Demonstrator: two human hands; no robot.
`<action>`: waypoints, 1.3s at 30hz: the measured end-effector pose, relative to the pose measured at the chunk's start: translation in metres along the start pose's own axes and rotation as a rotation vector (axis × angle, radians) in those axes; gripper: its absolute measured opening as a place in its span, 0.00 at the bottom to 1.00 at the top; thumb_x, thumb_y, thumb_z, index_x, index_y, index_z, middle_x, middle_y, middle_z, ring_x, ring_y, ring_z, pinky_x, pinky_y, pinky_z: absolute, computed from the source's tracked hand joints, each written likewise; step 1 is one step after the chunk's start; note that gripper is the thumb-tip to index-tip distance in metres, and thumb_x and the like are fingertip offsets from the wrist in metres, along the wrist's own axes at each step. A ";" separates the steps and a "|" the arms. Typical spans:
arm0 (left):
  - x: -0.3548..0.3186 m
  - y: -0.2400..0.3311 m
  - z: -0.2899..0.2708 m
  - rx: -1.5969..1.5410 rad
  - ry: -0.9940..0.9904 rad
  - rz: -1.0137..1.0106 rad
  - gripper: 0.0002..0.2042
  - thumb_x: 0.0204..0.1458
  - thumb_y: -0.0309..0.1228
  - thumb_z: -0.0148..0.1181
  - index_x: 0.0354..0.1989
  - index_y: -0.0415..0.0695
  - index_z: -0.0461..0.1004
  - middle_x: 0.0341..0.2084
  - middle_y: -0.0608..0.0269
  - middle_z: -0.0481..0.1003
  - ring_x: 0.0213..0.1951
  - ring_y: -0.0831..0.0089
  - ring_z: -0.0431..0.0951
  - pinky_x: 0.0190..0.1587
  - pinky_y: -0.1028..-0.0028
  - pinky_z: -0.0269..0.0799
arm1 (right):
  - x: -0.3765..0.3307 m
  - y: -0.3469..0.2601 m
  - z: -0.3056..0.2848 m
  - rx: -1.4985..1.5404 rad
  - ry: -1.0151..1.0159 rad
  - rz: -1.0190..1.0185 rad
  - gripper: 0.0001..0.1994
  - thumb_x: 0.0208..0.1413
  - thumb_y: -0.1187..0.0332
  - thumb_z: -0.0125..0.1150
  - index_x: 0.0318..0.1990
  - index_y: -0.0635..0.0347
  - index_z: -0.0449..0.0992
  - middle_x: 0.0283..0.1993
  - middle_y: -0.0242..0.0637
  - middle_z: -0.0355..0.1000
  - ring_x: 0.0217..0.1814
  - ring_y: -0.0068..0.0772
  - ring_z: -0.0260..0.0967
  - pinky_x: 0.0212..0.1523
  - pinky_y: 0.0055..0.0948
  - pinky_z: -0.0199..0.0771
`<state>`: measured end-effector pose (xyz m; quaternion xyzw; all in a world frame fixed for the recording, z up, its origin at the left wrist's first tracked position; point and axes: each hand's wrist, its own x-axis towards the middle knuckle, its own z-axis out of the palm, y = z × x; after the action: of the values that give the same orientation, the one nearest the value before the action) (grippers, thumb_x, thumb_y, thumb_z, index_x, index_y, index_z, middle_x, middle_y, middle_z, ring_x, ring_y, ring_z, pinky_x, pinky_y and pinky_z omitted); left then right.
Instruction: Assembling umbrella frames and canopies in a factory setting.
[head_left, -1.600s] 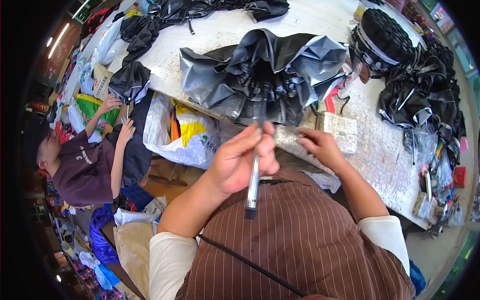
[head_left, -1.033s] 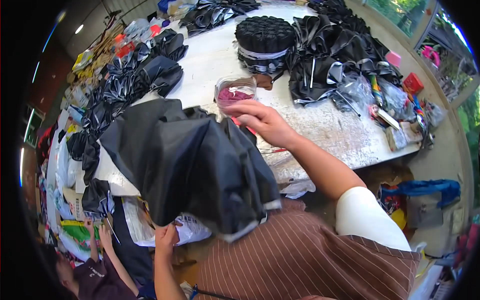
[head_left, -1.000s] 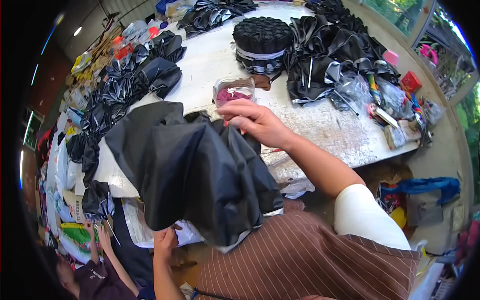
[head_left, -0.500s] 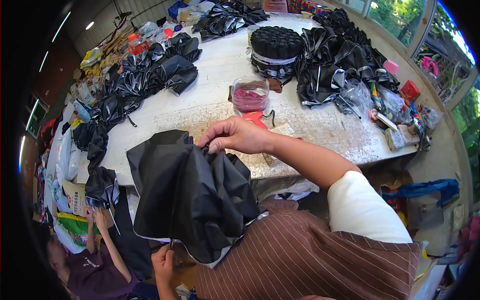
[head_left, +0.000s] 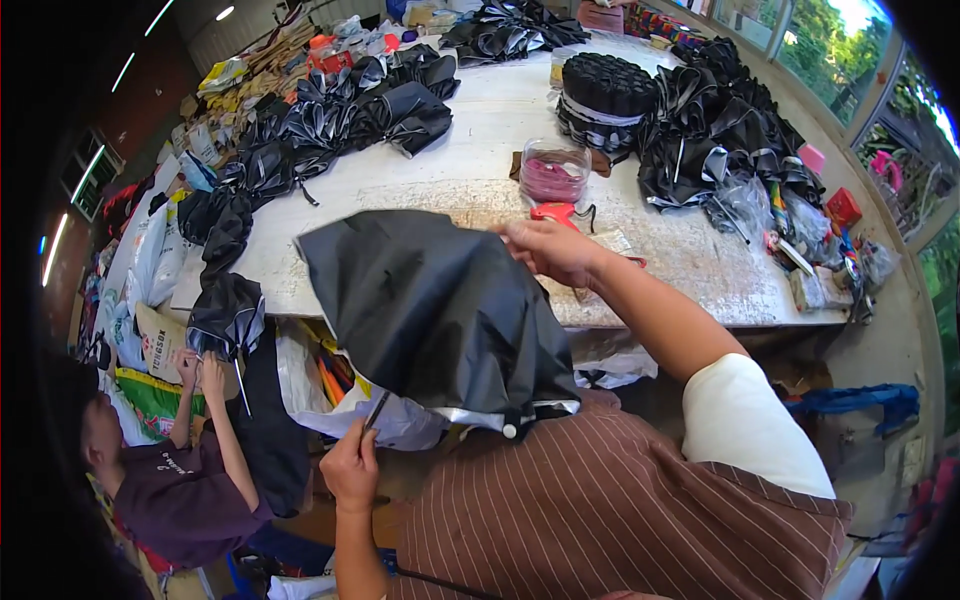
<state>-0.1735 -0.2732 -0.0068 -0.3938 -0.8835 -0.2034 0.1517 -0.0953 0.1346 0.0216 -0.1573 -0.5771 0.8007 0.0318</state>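
Note:
A black umbrella [head_left: 430, 310] with a silver underside is spread loosely in front of me, its fabric sagging in folds over the table's near edge. My left hand [head_left: 350, 468], low and left of the fabric, is closed round its dark, thin shaft. At the far right side of the canopy, my right hand [head_left: 555, 252] has its fingers bent against the black cloth; the fingertips are partly hidden, so a firm pinch cannot be made out. A small white knob [head_left: 509, 431] shows at the lower hem.
Beyond the umbrella, the worn white table [head_left: 400, 190] carries a clear tub [head_left: 554, 172] with dark pink contents, a red-handled tool [head_left: 553, 213] and a round black bundle [head_left: 608, 95]. Folded black umbrellas [head_left: 715, 130] lie right and left. At left, a co-worker [head_left: 185, 480] handles another umbrella.
The canopy has opened out flatter and swung up and to the right. My left hand has risen with the shaft now tilted; my right hand has shifted from the bunched top toward the side.

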 end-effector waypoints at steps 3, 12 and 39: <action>0.011 0.000 0.000 -0.180 0.103 -0.120 0.15 0.47 0.24 0.55 0.46 0.41 0.72 0.25 0.55 0.76 0.20 0.62 0.72 0.25 0.72 0.66 | -0.014 -0.003 -0.006 0.234 0.113 -0.095 0.30 0.55 0.54 0.54 0.61 0.58 0.55 0.58 0.45 0.58 0.58 0.33 0.57 0.51 0.34 0.63; 0.089 0.110 0.020 -0.761 -0.239 0.070 0.22 0.47 0.24 0.55 0.54 0.41 0.65 0.33 0.54 0.73 0.31 0.61 0.73 0.36 0.72 0.68 | -0.033 -0.093 0.092 0.345 0.320 -0.494 0.21 0.49 0.67 0.57 0.51 0.65 0.67 0.50 0.42 0.69 0.51 0.33 0.66 0.54 0.29 0.60; 0.224 -0.011 0.207 -0.257 -0.360 -0.176 0.23 0.42 0.27 0.57 0.51 0.40 0.64 0.45 0.45 0.63 0.46 0.50 0.65 0.51 0.64 0.61 | 0.007 -0.269 -0.364 -0.556 0.972 -0.321 0.19 0.45 0.58 0.60 0.39 0.63 0.75 0.32 0.35 0.73 0.26 0.26 0.67 0.26 0.20 0.65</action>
<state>-0.3478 -0.0387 -0.0936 -0.3611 -0.8940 -0.2533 -0.0783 -0.0324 0.5581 0.1684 -0.4199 -0.7013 0.4404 0.3714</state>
